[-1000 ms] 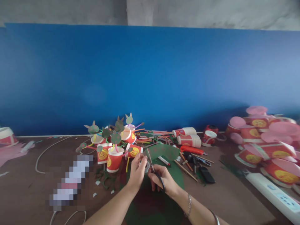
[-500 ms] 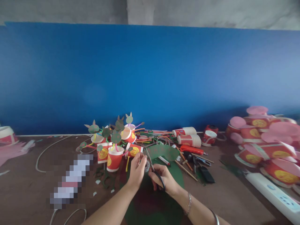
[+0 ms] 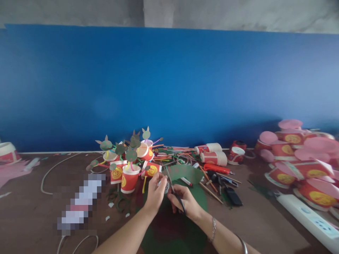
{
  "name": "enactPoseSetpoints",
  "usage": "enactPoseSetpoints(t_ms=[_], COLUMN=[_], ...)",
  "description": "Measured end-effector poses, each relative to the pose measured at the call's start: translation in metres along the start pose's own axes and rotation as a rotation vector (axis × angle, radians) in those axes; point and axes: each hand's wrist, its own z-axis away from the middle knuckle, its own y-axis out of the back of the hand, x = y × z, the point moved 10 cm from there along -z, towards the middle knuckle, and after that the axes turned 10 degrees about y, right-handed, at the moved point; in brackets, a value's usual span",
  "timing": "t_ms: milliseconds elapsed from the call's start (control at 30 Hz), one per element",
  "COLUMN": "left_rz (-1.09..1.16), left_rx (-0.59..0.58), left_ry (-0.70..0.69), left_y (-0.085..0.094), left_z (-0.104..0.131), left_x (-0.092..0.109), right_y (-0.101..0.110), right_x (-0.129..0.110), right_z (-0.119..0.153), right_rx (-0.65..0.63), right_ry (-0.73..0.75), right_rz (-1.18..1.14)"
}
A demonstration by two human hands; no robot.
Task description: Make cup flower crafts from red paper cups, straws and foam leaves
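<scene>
My left hand [image 3: 155,193] is closed, fingers pinched round a small greyish-white round roll that looks like tape [image 3: 166,187]. My right hand [image 3: 186,203] grips a pair of black-handled scissors [image 3: 181,201], blades pointing up and away, close beside the roll. Whether the blades touch any tape is too small to tell. Just beyond my hands lies a curved green paper piece [image 3: 184,173]. Beneath them is a larger dark green sheet [image 3: 174,236].
Red paper cups [image 3: 130,180] with green paper animal heads stand left of centre. Stacked cups [image 3: 213,158], a red utility knife [image 3: 216,168] and a wooden stick [image 3: 211,193] lie to the right. Pink-topped cups [image 3: 288,151] and a white power strip [image 3: 309,215] sit far right.
The curved green paper has shifted slightly, and my left thumb and the scissors have turned a little. Both hands stay in nearly the same place.
</scene>
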Motion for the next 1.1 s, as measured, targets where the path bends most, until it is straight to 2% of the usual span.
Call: enactPoseSetpoints(t_ms=[533,1100], left_rz=[-0.015,0.035], left_rx=[-0.023,-0.1], left_ry=[0.008,0.033], left_y=[-0.002,-0.01], left_z=[0.001,0.001], left_x=[-0.001,-0.006], right_y=[0.0,0.002], right_x=[0.002,0.006], right_z=[0.0,0.0], right_rx=[-0.007,0.01], right_ry=[0.015,0.05], right_rz=[-0.006,-0.014])
